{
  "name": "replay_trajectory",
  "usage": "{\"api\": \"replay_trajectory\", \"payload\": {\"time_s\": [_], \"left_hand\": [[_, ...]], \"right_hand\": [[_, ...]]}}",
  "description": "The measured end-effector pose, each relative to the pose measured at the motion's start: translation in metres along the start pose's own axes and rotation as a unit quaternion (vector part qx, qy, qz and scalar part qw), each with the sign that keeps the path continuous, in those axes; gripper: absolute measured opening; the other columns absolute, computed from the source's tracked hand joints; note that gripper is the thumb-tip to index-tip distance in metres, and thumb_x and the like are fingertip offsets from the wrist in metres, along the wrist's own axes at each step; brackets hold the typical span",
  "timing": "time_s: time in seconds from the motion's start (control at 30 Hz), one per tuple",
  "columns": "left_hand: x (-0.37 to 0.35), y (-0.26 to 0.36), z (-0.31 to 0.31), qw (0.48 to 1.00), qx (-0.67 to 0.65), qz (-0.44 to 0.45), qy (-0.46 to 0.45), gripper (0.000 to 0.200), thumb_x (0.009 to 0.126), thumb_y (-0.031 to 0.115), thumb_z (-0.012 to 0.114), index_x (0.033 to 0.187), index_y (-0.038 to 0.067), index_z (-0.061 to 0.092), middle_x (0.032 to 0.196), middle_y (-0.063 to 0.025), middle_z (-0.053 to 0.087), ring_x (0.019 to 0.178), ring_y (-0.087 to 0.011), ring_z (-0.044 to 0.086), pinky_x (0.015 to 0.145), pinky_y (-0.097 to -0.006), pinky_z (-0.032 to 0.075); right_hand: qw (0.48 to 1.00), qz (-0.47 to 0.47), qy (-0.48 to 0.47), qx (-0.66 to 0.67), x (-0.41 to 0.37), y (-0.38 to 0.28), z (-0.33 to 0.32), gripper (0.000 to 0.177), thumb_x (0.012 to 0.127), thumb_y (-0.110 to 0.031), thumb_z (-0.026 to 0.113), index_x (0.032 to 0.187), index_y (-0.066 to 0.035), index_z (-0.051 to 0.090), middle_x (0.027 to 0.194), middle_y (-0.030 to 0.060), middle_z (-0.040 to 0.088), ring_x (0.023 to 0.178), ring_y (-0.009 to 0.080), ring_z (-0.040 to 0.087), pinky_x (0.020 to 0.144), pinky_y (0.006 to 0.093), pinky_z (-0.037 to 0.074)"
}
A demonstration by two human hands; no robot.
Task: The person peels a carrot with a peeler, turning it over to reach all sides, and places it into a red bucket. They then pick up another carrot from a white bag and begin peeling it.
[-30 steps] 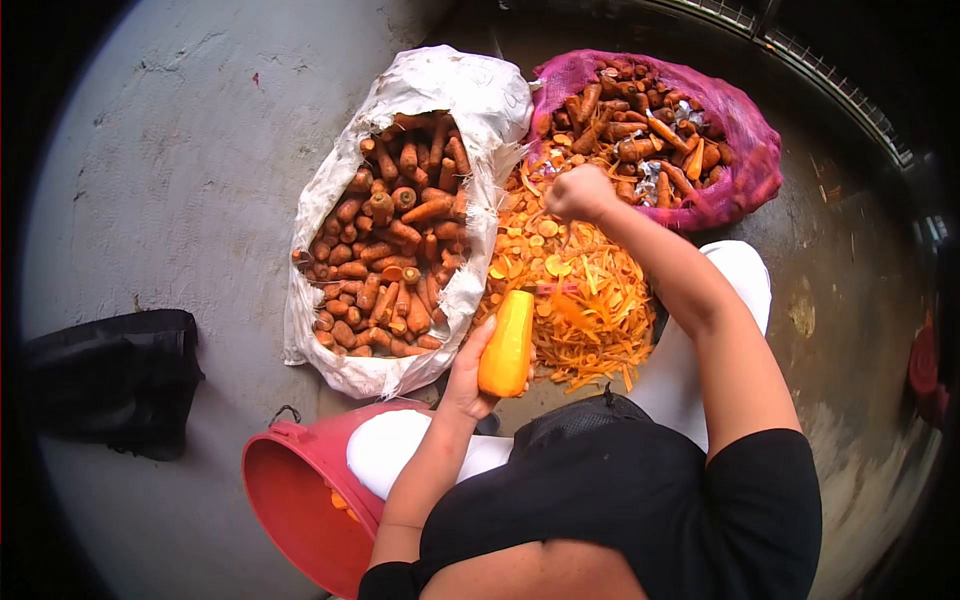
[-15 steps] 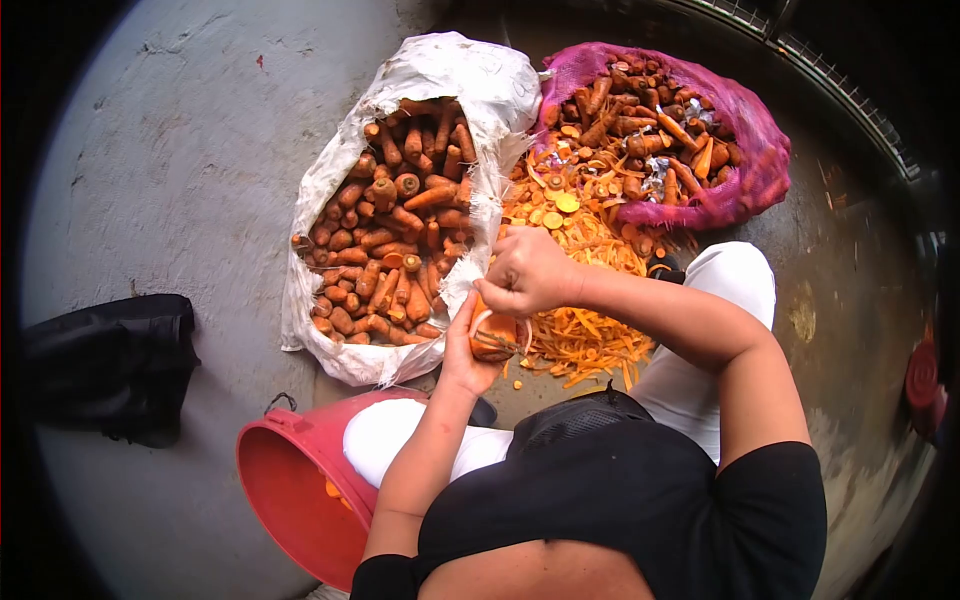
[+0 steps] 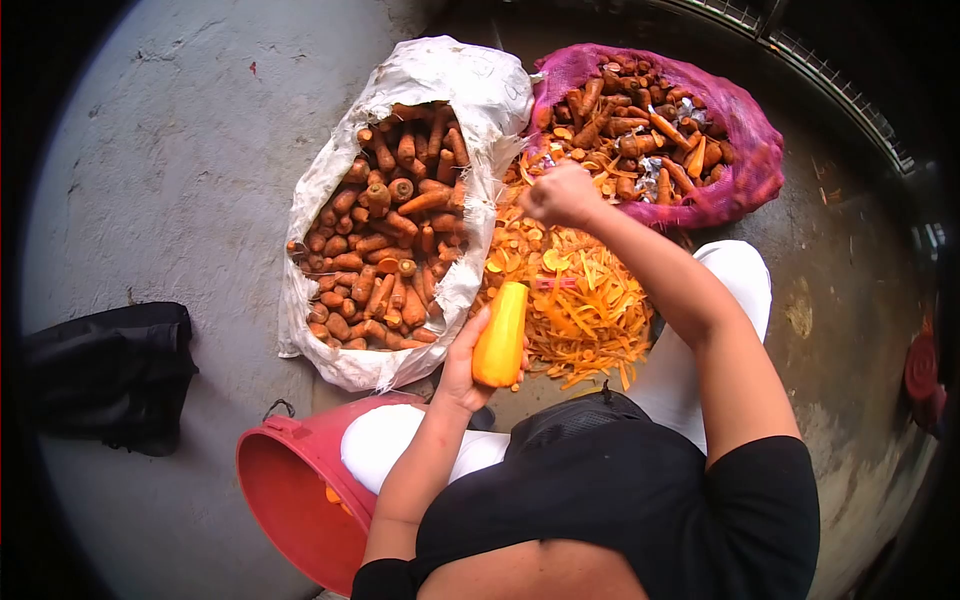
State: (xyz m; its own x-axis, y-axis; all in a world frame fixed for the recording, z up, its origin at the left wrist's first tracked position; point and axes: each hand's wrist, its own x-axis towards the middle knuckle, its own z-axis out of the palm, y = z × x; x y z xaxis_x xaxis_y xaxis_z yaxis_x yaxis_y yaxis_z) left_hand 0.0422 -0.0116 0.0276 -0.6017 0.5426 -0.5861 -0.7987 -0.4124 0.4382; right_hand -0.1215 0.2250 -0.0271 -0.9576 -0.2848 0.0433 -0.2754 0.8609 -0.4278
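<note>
A bright orange peeled carrot stands nearly upright in my left hand, whose fingers wrap round its lower part. My right hand is closed above the heap of orange peelings, near the pink net sack; what it grips, if anything, I cannot make out. On the peelings lies a small red object. Unpeeled carrots fill the open white sack to the left of my hands.
A pink net sack with carrots and peelings is at the upper right. Beside my left leg a red bucket lies tilted, some orange pieces inside. Dark cloth lies on the floor at the far left.
My right hand has moved up and away from my left hand. The carrot in my left hand now shows a smooth peeled side, where a brownish part showed before.
</note>
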Motion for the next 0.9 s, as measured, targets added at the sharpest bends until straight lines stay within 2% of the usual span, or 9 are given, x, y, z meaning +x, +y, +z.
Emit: {"api": "replay_trajectory", "payload": {"time_s": [0.03, 0.13, 0.23, 0.3, 0.43, 0.5, 0.63, 0.87, 0.9], "left_hand": [[0.001, -0.001, 0.002, 1.0, -0.004, 0.007, -0.013, 0.046, 0.097, 0.043, 0.04, 0.124, 0.006, 0.047, 0.093, -0.0142, 0.061, 0.073, -0.0226, 0.064, 0.057, -0.0345, 0.054], [0.002, 0.003, 0.002, 0.998, -0.028, 0.025, -0.043, 0.05, 0.099, 0.045, 0.033, 0.127, 0.006, 0.044, 0.099, -0.0172, 0.061, 0.078, -0.024, 0.064, 0.064, -0.0373, 0.055], [0.008, 0.006, 0.006, 0.998, -0.031, 0.059, 0.021, 0.057, 0.098, 0.049, 0.03, 0.132, 0.004, 0.042, 0.104, -0.0201, 0.059, 0.086, -0.025, 0.063, 0.071, -0.039, 0.055], [0.008, 0.007, 0.005, 0.996, -0.03, 0.072, 0.036, 0.052, 0.098, 0.045, 0.036, 0.128, 0.004, 0.045, 0.1, -0.0201, 0.059, 0.087, -0.0259, 0.062, 0.073, -0.0393, 0.055], [0.006, 0.008, -0.003, 0.995, -0.055, 0.079, 0.01, 0.043, 0.097, 0.04, 0.045, 0.122, 0.006, 0.049, 0.095, -0.0137, 0.061, 0.088, -0.0256, 0.063, 0.072, -0.0394, 0.055], [0.007, 0.01, -0.003, 0.994, -0.062, 0.084, -0.04, 0.043, 0.097, 0.041, 0.044, 0.123, 0.007, 0.049, 0.098, -0.0127, 0.062, 0.089, -0.0239, 0.064, 0.075, -0.0399, 0.055], [0.005, 0.011, 0.018, 0.99, -0.081, 0.089, 0.075, 0.039, 0.098, 0.042, 0.043, 0.116, 0.009, 0.054, 0.1, -0.0077, 0.063, 0.088, -0.0201, 0.064, 0.077, -0.0343, 0.054], [0.019, 0.005, 0.0, 0.993, -0.056, 0.088, 0.051, 0.042, 0.098, 0.041, 0.041, 0.12, 0.006, 0.051, 0.097, -0.0087, 0.063, 0.083, -0.0214, 0.065, 0.07, -0.036, 0.056], [0.018, 0.005, -0.006, 0.994, -0.038, 0.096, 0.02, 0.043, 0.098, 0.041, 0.041, 0.121, 0.005, 0.05, 0.096, -0.0096, 0.062, 0.08, -0.0218, 0.065, 0.067, -0.0361, 0.056]], "right_hand": [[0.995, 0.051, -0.053, -0.064, 0.003, 0.021, 0.004, 0.043, 0.083, -0.037, 0.047, 0.066, -0.003, 0.068, 0.058, 0.0106, 0.062, 0.051, 0.0257, 0.059, 0.053, 0.0406, 0.048], [0.987, 0.137, 0.013, -0.084, -0.004, 0.026, 0.005, 0.044, 0.085, -0.04, 0.046, 0.072, -0.005, 0.07, 0.063, 0.0108, 0.064, 0.054, 0.0233, 0.062, 0.054, 0.0358, 0.049], [0.985, 0.147, -0.067, 0.056, -0.008, -0.008, -0.015, 0.044, 0.084, -0.044, 0.047, 0.068, -0.011, 0.072, 0.061, 0.0093, 0.065, 0.055, 0.0246, 0.063, 0.056, 0.0362, 0.049], [0.986, 0.102, -0.032, 0.126, -0.017, -0.029, -0.022, 0.04, 0.083, -0.042, 0.05, 0.063, -0.017, 0.073, 0.051, 0.0046, 0.06, 0.046, 0.0188, 0.058, 0.048, 0.0341, 0.045], [0.97, -0.005, -0.008, 0.242, -0.043, -0.069, -0.04, 0.041, 0.085, -0.036, 0.056, 0.057, -0.009, 0.068, 0.044, 0.0031, 0.056, 0.038, 0.0132, 0.05, 0.042, 0.0316, 0.04], [0.964, -0.081, 0.005, 0.253, -0.056, -0.084, -0.043, 0.043, 0.086, -0.034, 0.054, 0.054, -0.008, 0.066, 0.045, 0.0033, 0.057, 0.038, 0.0136, 0.051, 0.042, 0.033, 0.04], [0.953, -0.236, 0.106, 0.159, -0.07, -0.103, -0.035, 0.036, 0.078, -0.024, 0.063, 0.045, -0.011, 0.055, 0.044, 0.0056, 0.048, 0.045, 0.0256, 0.049, 0.049, 0.0378, 0.038], [0.949, -0.228, 0.125, 0.176, -0.06, -0.096, -0.019, 0.037, 0.079, -0.026, 0.061, 0.044, -0.013, 0.056, 0.045, 0.0054, 0.05, 0.043, 0.0257, 0.048, 0.049, 0.0373, 0.037], [0.968, -0.155, 0.087, 0.18, -0.055, -0.09, -0.019, 0.038, 0.08, -0.029, 0.058, 0.046, -0.012, 0.058, 0.046, 0.0064, 0.051, 0.044, 0.026, 0.05, 0.049, 0.0369, 0.04]]}}
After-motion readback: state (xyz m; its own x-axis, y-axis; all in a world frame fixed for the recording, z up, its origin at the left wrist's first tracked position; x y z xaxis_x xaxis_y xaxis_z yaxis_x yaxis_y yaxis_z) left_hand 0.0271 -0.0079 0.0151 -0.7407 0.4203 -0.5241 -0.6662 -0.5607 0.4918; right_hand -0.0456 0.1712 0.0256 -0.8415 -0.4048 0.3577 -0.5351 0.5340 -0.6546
